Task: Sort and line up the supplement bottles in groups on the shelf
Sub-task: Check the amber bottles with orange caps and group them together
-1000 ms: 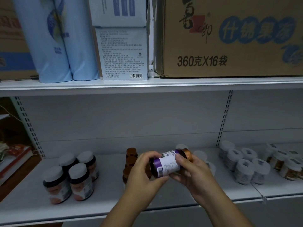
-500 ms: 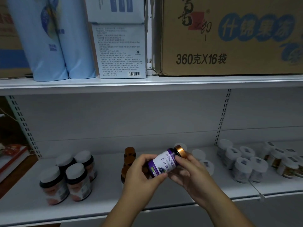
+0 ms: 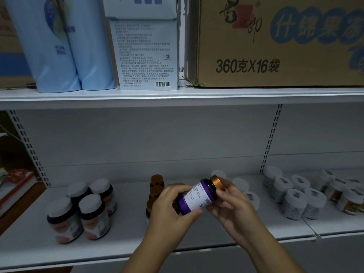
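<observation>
A dark bottle with a purple-and-white label and a copper cap (image 3: 199, 196) is held tilted above the lower shelf (image 3: 128, 239), cap up to the right. My left hand (image 3: 173, 209) grips its base end, and my right hand (image 3: 234, 203) grips the cap end. Behind my left hand a short row of copper-capped bottles (image 3: 157, 184) runs front to back, partly hidden. At the left stands a group of dark bottles with white caps (image 3: 82, 209). White-capped bottles (image 3: 295, 196) cluster at the right, and a few more white caps (image 3: 241, 184) show behind my right hand.
The upper shelf (image 3: 177, 95) carries two pale blue bottles (image 3: 65, 46), stacked white boxes (image 3: 145, 54) and a large cardboard carton (image 3: 275, 42). A slotted upright (image 3: 271, 138) splits the back panel. Books or packets (image 3: 15, 184) lie left of the shelving.
The bottle has been turned in both hands: the label's front face has rotated away and small print now faces me. The view has also shifted slightly downward.
</observation>
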The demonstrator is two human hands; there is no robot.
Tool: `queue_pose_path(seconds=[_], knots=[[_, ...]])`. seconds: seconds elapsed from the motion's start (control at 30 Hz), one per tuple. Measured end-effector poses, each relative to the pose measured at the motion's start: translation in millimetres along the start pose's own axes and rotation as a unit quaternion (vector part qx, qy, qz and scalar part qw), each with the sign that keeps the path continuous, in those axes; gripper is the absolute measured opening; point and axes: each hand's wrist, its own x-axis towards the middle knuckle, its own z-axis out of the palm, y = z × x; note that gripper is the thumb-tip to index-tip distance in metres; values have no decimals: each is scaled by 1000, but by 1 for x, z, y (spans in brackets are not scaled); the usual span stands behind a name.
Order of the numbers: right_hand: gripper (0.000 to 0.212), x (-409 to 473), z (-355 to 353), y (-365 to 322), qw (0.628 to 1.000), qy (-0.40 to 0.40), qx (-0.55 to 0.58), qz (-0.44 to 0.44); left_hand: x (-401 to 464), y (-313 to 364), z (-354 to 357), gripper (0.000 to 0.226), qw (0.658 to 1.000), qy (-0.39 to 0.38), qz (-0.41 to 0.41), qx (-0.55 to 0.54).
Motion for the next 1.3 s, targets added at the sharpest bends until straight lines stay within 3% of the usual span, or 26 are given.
queue_pose_path(seconds=[0.17, 0.2, 0.3, 0.4, 0.57, 0.67, 0.73, 0.9, 1.03, 1.3], knots=[[75, 10, 0, 0, 998, -60, -34, -10, 8, -7, -3, 44, 998, -25, -59, -19], [69, 12, 3, -1, 996, -62, -57, -13, 12, -9, -5, 44, 996, -35, -76, -38], [24, 23, 6, -6, 989, -39, -137, -28, 23, -16, -7, 43, 992, -39, -92, -70], [19, 37, 13, -7, 974, -21, -218, -52, 31, -20, -8, 44, 992, -38, -100, -67], [20, 69, 33, -13, 904, -36, -407, -126, 59, -20, -18, 38, 991, -36, -121, 35], [19, 91, 42, -17, 870, -31, -469, -150, 89, -20, -35, 43, 981, -94, -125, 119], [22, 103, 43, -12, 864, -34, -481, -147, 104, -24, -48, 50, 973, -128, -122, 151], [21, 126, 29, 15, 864, -22, -493, -96, 110, -43, -69, 30, 974, -88, -134, 161], [22, 137, 18, 35, 870, -15, -490, -53, 95, -69, -73, 26, 968, -42, -194, 154], [24, 141, -1, 70, 880, -29, -473, 32, 65, -108, -65, 27, 940, -59, -319, 104]])
